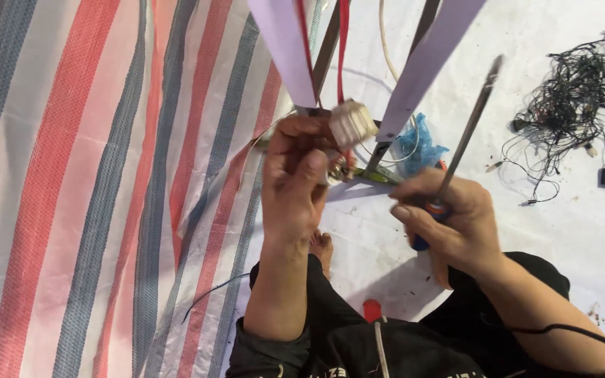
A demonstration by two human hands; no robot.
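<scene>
Dark sleeves and a dark garment fill the bottom edge at 6 o'clock, cut off by the frame, with a thin black cable (568, 330) crossing the right forearm. From there the left hand (295, 178) rises toward centre, its fingers closed around a small fitting whose lower part is hidden by the palm; only a white ribbed plastic block (352, 123) shows above the knuckles, just at 12 o'clock of the hand. Two pale lilac blades (425, 63) fan upward from that fitting and run out of the top edge, so their full length cannot be seen. At 3 o'clock of the left hand, the right hand (449, 220) is clenched on a screwdriver (467, 133); its orange and blue handle is mostly buried in the fist while the metal shaft angles up toward 1 o'clock. A crumpled blue plastic bag (420, 145) lies partly hidden behind a blade. Far off at 2 o'clock sits a tangle of black wire (582, 91), on a striped tarpaulin (92, 182)
</scene>
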